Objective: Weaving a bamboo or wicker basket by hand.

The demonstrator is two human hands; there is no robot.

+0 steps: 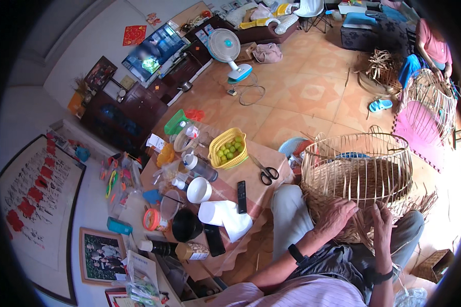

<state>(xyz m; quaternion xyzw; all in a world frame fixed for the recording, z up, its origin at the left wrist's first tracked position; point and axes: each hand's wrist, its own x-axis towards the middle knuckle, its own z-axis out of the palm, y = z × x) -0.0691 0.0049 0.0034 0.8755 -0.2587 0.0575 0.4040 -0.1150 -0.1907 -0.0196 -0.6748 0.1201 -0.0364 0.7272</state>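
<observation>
A large half-woven basket (pixel 376 179) rests on my lap. Its lower wall is densely woven from tan flat strips, while upright strips stand bare above and meet a thin hoop. At the near side, my left hand (pixel 335 219) has its fingers bent and pressed against the strips. Beside it, to the right, my right hand (pixel 382 225) points upward with thumb and fingers pinched at the woven edge. Loose strip ends hang between the two hands. Exactly which strip each hand grips is partly hidden by the fingers.
At left, a cloth-covered table (pixel 225 256) bears scissors (pixel 267 174), a remote (pixel 241 197), a yellow basket of green fruit (pixel 229 148), a white bowl (pixel 199 190) and bottles. A fan (pixel 225 48) stands on the tiled floor. A co-worker (pixel 435 46) handles another open basket (pixel 430 97) at far right.
</observation>
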